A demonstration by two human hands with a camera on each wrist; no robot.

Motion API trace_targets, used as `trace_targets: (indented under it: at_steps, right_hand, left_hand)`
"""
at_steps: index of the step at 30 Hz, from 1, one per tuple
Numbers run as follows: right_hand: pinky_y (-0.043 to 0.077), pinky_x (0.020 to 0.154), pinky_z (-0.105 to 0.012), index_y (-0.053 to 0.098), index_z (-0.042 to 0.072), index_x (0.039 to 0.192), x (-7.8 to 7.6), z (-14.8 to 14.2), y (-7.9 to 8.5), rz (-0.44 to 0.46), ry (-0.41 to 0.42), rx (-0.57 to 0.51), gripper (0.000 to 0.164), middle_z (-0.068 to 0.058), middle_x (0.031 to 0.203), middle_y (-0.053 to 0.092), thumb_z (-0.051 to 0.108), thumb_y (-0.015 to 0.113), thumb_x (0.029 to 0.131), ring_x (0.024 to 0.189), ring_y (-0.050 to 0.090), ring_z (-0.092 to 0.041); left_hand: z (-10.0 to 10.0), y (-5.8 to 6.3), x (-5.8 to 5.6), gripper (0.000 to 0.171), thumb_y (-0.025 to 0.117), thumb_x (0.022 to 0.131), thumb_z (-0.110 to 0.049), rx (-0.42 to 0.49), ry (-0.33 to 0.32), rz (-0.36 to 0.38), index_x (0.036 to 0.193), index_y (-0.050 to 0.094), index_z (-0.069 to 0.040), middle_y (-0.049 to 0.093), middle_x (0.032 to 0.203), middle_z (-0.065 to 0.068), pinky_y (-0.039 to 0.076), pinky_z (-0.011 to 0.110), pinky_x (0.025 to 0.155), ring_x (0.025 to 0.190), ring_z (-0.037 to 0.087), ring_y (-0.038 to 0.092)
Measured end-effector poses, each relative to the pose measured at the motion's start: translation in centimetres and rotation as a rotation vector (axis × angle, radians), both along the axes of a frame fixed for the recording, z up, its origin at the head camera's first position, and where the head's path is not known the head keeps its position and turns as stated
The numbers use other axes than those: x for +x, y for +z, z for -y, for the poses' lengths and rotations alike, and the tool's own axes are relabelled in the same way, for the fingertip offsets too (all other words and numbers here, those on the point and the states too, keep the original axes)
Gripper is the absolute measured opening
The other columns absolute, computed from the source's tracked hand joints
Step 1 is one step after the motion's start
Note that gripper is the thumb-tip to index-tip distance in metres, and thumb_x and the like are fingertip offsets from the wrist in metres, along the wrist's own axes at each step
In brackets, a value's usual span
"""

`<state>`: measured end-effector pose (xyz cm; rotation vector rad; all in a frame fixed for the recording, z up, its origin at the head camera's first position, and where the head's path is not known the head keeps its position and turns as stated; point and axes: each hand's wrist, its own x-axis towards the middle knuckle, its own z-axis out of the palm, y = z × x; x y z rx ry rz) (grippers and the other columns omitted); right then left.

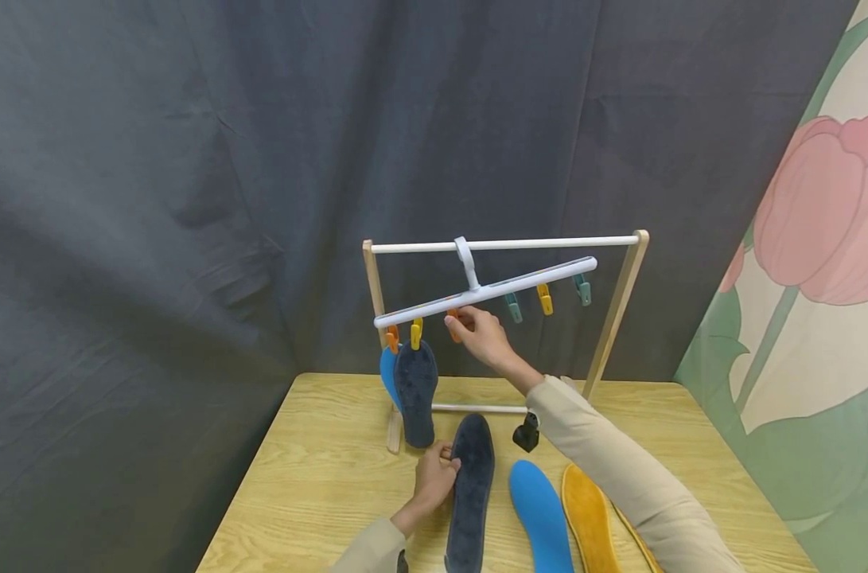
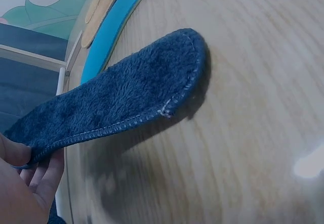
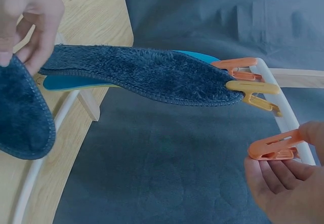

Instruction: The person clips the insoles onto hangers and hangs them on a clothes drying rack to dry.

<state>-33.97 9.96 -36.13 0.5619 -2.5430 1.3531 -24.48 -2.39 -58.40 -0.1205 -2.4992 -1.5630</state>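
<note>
My left hand (image 1: pixel 436 477) pinches the edge of a dark blue fuzzy insole (image 1: pixel 472 485) between thumb and fingers. In the left wrist view the insole (image 2: pixel 136 87) slants over the table with its shadow beneath. My right hand (image 1: pixel 485 338) pinches an orange clothespin (image 3: pixel 273 145) on the white hanger (image 1: pixel 491 291). A second dark insole (image 1: pixel 416 390) hangs from a yellow clothespin (image 1: pixel 416 333) to the left. Behind it, a blue insole (image 1: pixel 388 374) hangs from another orange clothespin (image 1: pixel 392 338). The hanger tilts, its left end lower.
The hanger hooks over a wooden rack's white top bar (image 1: pixel 548 243). Teal (image 1: pixel 583 289) and yellow clips (image 1: pixel 544 298) hang bare on its right half. A blue insole (image 1: pixel 541 513) and orange insoles (image 1: pixel 589 517) lie on the table (image 1: pixel 319 469). A small black object (image 1: pixel 526 434) shows beside the right sleeve.
</note>
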Motion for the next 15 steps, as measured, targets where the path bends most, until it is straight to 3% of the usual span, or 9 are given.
trace_targets:
  at_steps: [15]
  right_hand:
    - [0.047, 0.070, -0.036, 0.061, 0.011, 0.104, 0.03, 0.23, -0.02, -0.042, -0.019, 0.032, 0.029, -0.003, 0.094, 0.063, 0.034, 0.052, 0.089, 0.084, 0.060, -0.015]
  left_hand:
    - [0.33, 0.72, -0.63, 0.023, 0.063, 0.077, -0.002, 0.047, 0.036, -0.028, 0.100, 0.062, -0.005, 0.059, 0.081, 0.003, 0.044, 0.023, 0.054, 0.060, 0.005, 0.053]
